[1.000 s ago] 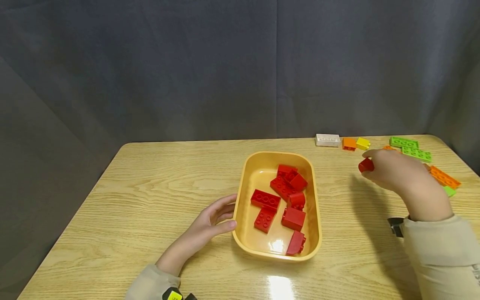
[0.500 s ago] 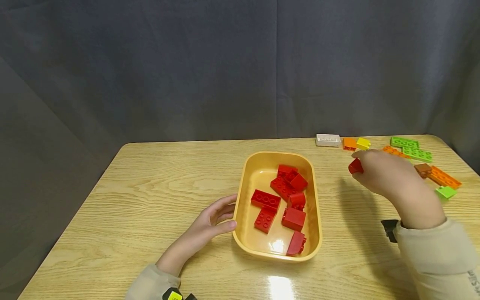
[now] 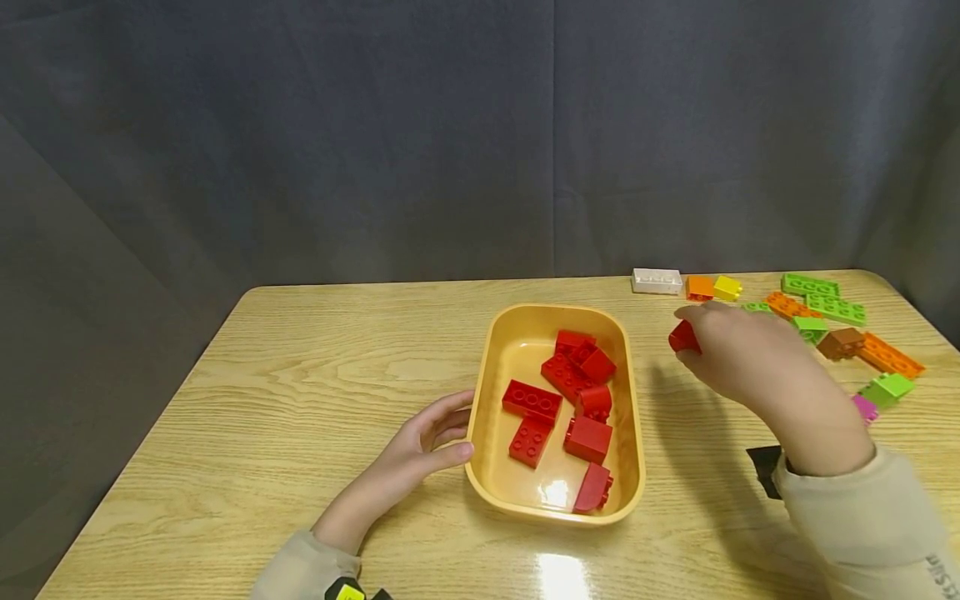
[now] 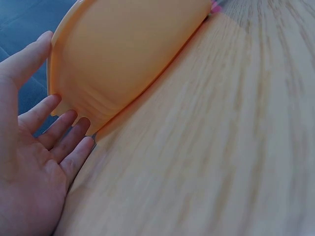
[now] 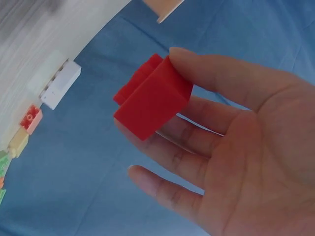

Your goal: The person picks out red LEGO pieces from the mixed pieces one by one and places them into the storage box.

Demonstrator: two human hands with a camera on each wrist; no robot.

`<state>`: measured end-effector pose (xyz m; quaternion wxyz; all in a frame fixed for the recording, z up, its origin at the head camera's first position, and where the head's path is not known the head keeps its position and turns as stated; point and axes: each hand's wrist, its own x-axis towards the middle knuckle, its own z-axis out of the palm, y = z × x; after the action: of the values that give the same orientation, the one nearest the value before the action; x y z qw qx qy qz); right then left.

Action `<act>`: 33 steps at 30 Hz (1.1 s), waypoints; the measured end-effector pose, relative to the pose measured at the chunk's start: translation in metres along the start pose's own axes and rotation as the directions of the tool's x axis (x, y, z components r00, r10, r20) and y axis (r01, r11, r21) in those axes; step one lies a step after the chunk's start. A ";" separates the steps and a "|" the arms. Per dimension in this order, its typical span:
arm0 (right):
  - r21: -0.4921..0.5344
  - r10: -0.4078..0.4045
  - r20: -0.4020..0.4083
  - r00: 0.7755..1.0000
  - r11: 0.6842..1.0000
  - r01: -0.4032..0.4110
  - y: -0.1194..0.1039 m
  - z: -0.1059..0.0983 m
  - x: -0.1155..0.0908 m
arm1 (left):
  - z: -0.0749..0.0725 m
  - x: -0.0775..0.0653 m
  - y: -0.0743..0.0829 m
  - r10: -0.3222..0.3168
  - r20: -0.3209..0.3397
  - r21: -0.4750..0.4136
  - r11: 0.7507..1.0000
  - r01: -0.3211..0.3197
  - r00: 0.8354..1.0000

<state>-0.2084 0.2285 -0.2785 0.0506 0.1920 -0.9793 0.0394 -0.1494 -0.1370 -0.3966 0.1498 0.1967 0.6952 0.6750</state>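
My right hand is raised over the table to the right of the tray. It pinches a red toy brick between thumb and fingers; the right wrist view shows that brick tilted, its studs to the upper left. A yellow-orange tray stands mid-table with several red bricks lying loose in it. My left hand touches the tray's left side. In the left wrist view, the fairly straight fingers rest against its outer wall, thumb at the rim.
Along the back right edge lie a white brick, an orange brick and a yellow brick. Further right are several green, orange and brown bricks, plus a pink one partly behind my right wrist. A dark curtain hangs behind.
My right hand has moved left toward the tray with the red brick, uncovering green, brown and pink bricks at the right. My left hand and the tray have stayed in place.
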 end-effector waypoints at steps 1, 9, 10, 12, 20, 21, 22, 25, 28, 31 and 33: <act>-0.005 -0.001 -0.003 1.000 1.000 0.001 -0.002 0.000 0.000 | 0.000 0.000 0.000 0.000 0.000 0.001 1.000 0.000 1.000; -0.003 -0.034 0.002 0.999 0.999 0.034 -0.012 0.002 0.000 | 0.000 -0.001 0.001 -0.001 0.000 0.010 1.000 0.001 1.000; 0.004 -0.045 0.008 0.999 0.999 0.045 -0.014 0.003 0.000 | 0.000 -0.001 0.001 -0.004 -0.001 0.010 1.000 0.004 1.000; 0.030 -0.071 0.019 0.997 0.997 0.070 -0.017 0.003 0.000 | 0.000 -0.001 0.001 -0.006 -0.002 0.009 1.000 0.006 1.000; 0.127 -0.144 0.049 0.988 0.982 0.137 -0.033 0.001 -0.002 | 0.001 -0.001 0.001 0.012 -0.003 0.005 1.000 -0.012 1.000; 0.128 -0.150 0.045 0.988 0.981 0.143 -0.036 0.001 -0.003 | 0.001 -0.001 0.002 0.014 -0.002 0.004 1.000 -0.014 1.000; 0.126 -0.155 0.040 0.987 0.981 0.149 -0.038 0.000 -0.003 | 0.001 -0.001 0.002 0.015 -0.002 0.004 1.000 -0.015 1.000; 0.122 -0.171 0.023 0.985 0.978 0.167 -0.043 -0.001 -0.005 | 0.001 -0.001 0.002 0.015 -0.001 0.003 1.000 -0.015 1.000; 0.115 -0.199 0.003 0.980 0.973 0.198 -0.048 -0.001 -0.005 | 0.001 -0.001 0.003 0.012 0.000 0.003 1.000 -0.012 1.000; 0.118 -0.231 -0.023 0.973 0.965 0.232 -0.052 0.001 -0.005 | 0.001 -0.001 0.003 0.009 0.001 0.003 1.000 -0.009 1.000; 0.125 -0.259 -0.050 0.965 0.957 0.263 -0.055 0.003 -0.005 | 0.001 -0.001 0.003 0.009 0.002 0.002 1.000 -0.009 1.000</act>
<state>-0.1835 0.1790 -0.2785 0.0587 0.3219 -0.9397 0.0996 -0.1476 -0.1367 -0.3938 0.1472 0.2006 0.6949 0.6747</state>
